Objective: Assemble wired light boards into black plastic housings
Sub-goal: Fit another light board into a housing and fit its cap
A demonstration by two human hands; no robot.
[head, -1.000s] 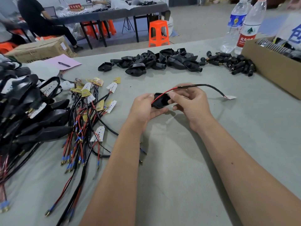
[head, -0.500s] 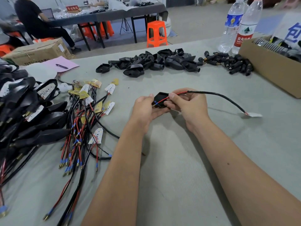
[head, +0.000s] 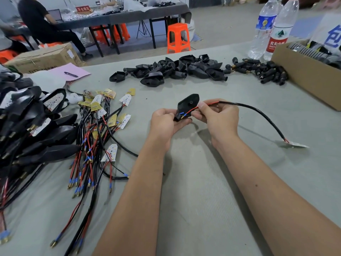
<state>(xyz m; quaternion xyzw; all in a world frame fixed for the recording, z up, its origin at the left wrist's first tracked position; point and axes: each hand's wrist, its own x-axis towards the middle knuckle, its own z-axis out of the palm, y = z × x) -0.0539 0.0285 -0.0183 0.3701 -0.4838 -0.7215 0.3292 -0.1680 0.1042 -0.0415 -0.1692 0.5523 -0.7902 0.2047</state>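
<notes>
My left hand (head: pixel 165 124) grips a black plastic housing (head: pixel 188 104) by its narrow neck, its wide end tilted up and away. My right hand (head: pixel 216 117) pinches the red wire of a black-sheathed cable (head: pixel 262 115) just beside the neck, where blue-sleeved wire tips meet the housing's opening. The cable trails right across the table to a small white light board (head: pixel 295 144) lying flat. A heap of empty black housings (head: pixel 169 70) lies at the far middle. Loose wired light boards (head: pixel 103 126) are spread to the left.
Finished black assemblies (head: pixel 33 133) are stacked at the left edge. Small black connectors (head: pixel 262 70) lie beside a cardboard box (head: pixel 304 76) at the right, with two water bottles (head: pixel 271 28) behind. A pink sheet with a pen (head: pixel 71 73) lies far left. A person sits at a table beyond.
The housing has been tipped up so its wide end stands above my hands. The cable has slid further right and its light board now rests on the table.
</notes>
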